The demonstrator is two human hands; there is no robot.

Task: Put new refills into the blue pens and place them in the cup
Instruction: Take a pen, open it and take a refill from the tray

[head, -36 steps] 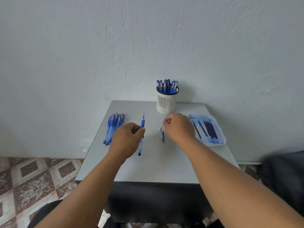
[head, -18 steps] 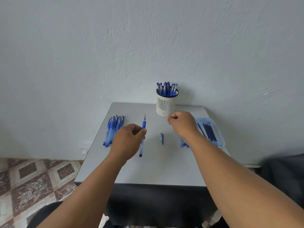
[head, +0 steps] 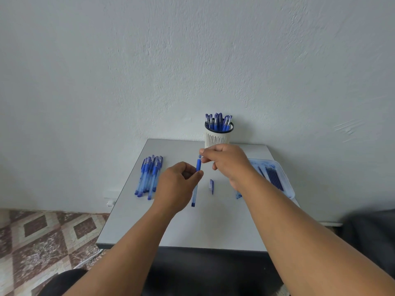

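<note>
Two hands are engaged on one blue pen [head: 197, 178], held in the air above the worktop [head: 192, 227], in front of the cup [head: 215, 141]. Left hand [head: 177, 186] grips the barrel at mid-length, fingers curled round it. Right hand [head: 226, 162] pinches the tip end between thumb and forefinger; what exactly lies in the pinch is too small to tell. Judged step: refitting the tip section over a refill, ahead of capping. A loose cap [head: 211, 186] lies on the worktop just right of the pen.

Orientation: the pen's long axis runs near-to-far, tilted slightly right, writing end pointing away toward the cup, rear end toward the person.

Next move, as judged, calls for seating the tip square on that axis, then fetching the cap.

Further pens lie bundled [head: 149, 177] at left; refills rest in the tray [head: 286, 184] at right.
</note>
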